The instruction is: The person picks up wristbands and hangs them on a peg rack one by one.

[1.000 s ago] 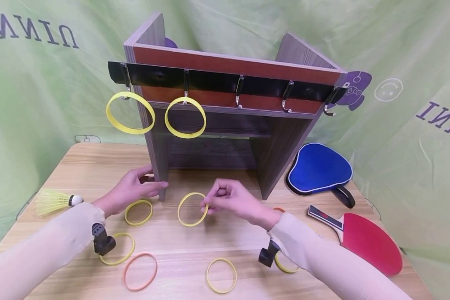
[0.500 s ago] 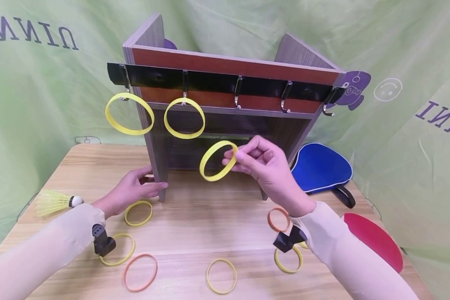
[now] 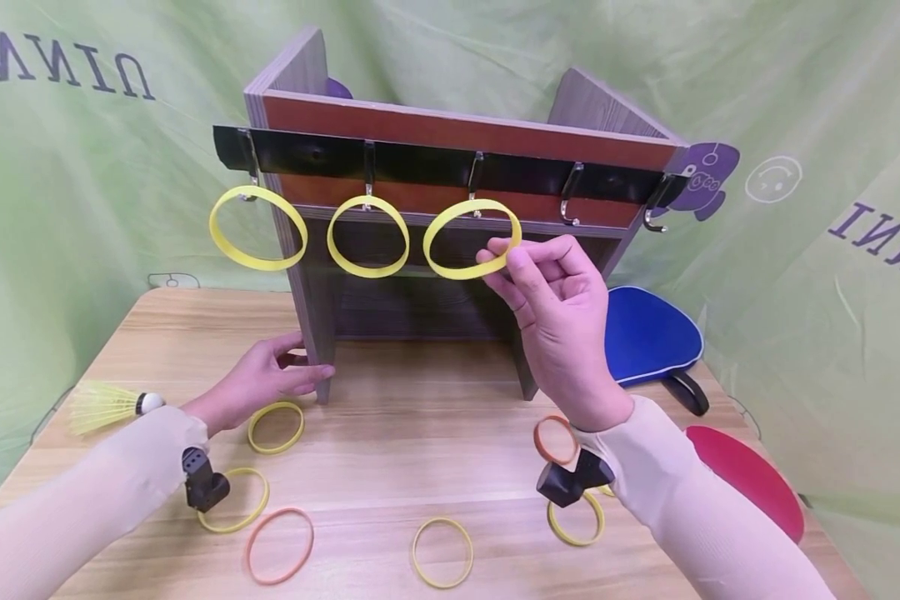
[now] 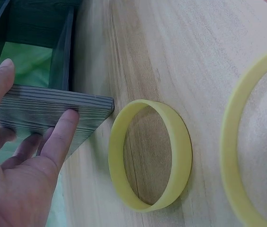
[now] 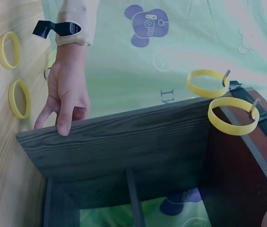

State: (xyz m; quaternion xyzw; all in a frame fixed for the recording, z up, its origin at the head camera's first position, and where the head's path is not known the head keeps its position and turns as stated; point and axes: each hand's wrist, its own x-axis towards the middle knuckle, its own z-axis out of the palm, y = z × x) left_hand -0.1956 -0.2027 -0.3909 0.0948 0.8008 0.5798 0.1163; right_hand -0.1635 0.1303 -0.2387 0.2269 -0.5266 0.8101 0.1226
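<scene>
Pinches yellow ring [image 3: 456, 273] in right hand [image 3: 562, 312] and grips rack [image 3: 315, 308] at eight o'clock with left hand [image 3: 266, 372], with blue case [image 3: 651, 335] of hidden contents at three, upside-down “UINNI” lettering [image 3: 52, 62] at ten.

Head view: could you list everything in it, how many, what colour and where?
Table: one, light wood, at the bottom
Backdrop: one, green with purple prints, behind
Stand: one, grey with red-brown front, on the table
Rail: one, black, across the stand's front
Hooks: five, black and silver, along the rail
Hung rings: two, yellow, on the two leftmost hooks
Held ring: one, yellow, at the third hook
Table rings: four yellow, plus a mostly hidden yellow piece
Orange rings: two, orange, on the table
Shuttlecock: one, yellow and white, left
Case: one, blue, right
Paddle: one, red, right, partly hidden
Wrist cameras: two, black, on the wrists
Sleeves: two, cream, on the arms
Left hand: one, on the stand's left leg
Right hand: one, pinching the held ring
</scene>
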